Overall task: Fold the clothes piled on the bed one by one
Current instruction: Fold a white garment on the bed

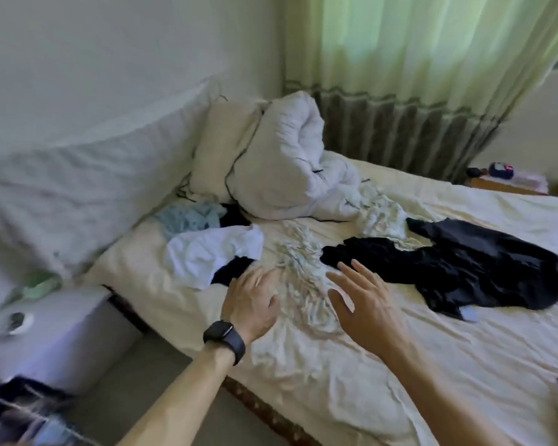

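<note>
Both hands reach over a cream-sheeted bed point(335, 381). The left hand point(252, 300), wearing a black watch point(224, 338), and the right hand point(364, 304) have fingers spread, their grip slack and holding nothing. Between them lies a crumpled pale garment point(303, 278). A black garment point(484, 268) lies to the right, a white garment point(213, 252) to the left, and a light blue garment point(187, 218) farther left.

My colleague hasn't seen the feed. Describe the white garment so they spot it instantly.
On the cream-sheeted bed, look to the side by the wall, near the rolled white duvet. The white garment lies crumpled there between a pale blue garment and the left hand; unlike its neighbours it is plain white, overlapping a black piece.
</note>
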Motion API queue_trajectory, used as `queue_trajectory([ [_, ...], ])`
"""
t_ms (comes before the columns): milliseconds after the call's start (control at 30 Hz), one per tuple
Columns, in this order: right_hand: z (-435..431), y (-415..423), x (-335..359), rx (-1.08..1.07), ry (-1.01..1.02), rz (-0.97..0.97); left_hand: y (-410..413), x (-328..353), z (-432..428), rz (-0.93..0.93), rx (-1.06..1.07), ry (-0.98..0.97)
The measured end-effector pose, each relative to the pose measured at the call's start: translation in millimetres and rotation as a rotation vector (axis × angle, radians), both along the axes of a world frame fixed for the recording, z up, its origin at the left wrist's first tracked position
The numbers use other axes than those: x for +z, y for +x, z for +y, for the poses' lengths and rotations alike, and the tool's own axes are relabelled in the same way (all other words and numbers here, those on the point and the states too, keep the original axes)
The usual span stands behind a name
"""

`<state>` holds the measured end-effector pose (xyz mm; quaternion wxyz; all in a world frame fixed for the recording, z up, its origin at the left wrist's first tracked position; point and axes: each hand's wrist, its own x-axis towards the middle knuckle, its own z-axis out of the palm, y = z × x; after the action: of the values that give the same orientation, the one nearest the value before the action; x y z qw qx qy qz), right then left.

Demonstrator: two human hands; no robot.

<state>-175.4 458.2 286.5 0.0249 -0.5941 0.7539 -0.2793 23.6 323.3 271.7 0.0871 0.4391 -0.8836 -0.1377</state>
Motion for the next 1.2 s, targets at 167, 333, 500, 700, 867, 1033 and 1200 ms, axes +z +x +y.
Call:
queue_trajectory([
  [167,-84.9,113.0,28.0,0.239,0.001,0.032,148.7,27.6,-41.8,-0.05,0.243,-0.049],
  [333,-140.9,198.9,42.9,0.405,0.013,0.013,244.4,42.5,-60.5,-0.079,0.409,-0.055],
  [500,-196.4,251.6,36.1,0.538,0.062,0.007,287.6,32.5,-78.6,-0.086,0.503,-0.053],
  [700,-277.3,268.8,17.1,0.615,0.087,0.006,299.8,18.1,-134.9,-0.105,0.543,-0.008],
  [867,-342.4,267.2,5.8,0.604,0.128,-0.051,296.0,16.1,-202.8,-0.13,0.569,0.042],
  [1033,-394.6,254.0,-14.5,0.554,0.197,-0.065,280.8,1.9,-268.8,-0.12,0.537,0.054],
  [1200,-448.8,242.2,-49.2,0.455,0.266,-0.098,267.2,-37.1,-343.2,-0.136,0.468,0.152],
])
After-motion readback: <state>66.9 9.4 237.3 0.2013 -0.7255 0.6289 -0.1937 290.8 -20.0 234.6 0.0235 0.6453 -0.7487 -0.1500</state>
